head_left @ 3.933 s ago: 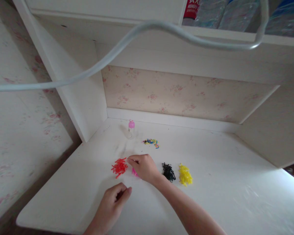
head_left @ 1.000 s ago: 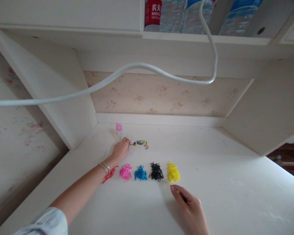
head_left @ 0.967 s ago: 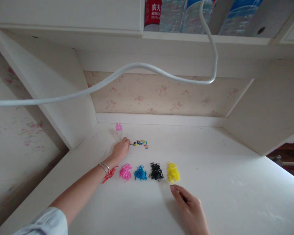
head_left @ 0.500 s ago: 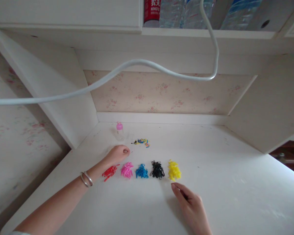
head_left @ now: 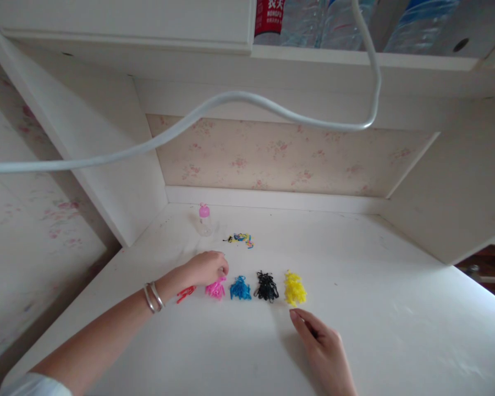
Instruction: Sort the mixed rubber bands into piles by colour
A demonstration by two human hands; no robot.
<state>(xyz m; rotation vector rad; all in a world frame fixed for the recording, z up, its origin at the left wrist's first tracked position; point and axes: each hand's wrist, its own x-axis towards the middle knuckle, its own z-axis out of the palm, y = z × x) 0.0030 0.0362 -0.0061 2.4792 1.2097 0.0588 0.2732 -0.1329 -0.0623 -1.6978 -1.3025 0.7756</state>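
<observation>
Small rubber bands lie in a row of piles: red (head_left: 185, 294), pink (head_left: 215, 288), blue (head_left: 240, 288), black (head_left: 266, 287) and yellow (head_left: 295, 288). Over the far edge of the pink pile is my left hand (head_left: 209, 267), its fingers curled together at the bands. Whatever they pinch is hidden, and the forearm covers part of the red pile. Just in front of the yellow pile, my right hand (head_left: 319, 344) is closed, thumb against forefinger; I cannot make out anything in it. Behind the row sits a small mixed heap of bands (head_left: 241, 238).
A small clear bottle with a pink cap (head_left: 204, 220) stands at the back left of the white desk (head_left: 379, 308). A white cable (head_left: 239, 98) hangs across the view. Above is a shelf with water bottles (head_left: 301, 25); side panels bound the desk.
My left hand has moved nearer and slightly right, from behind the piles to the pink bands. My right hand stays in place. The view has shifted slightly.
</observation>
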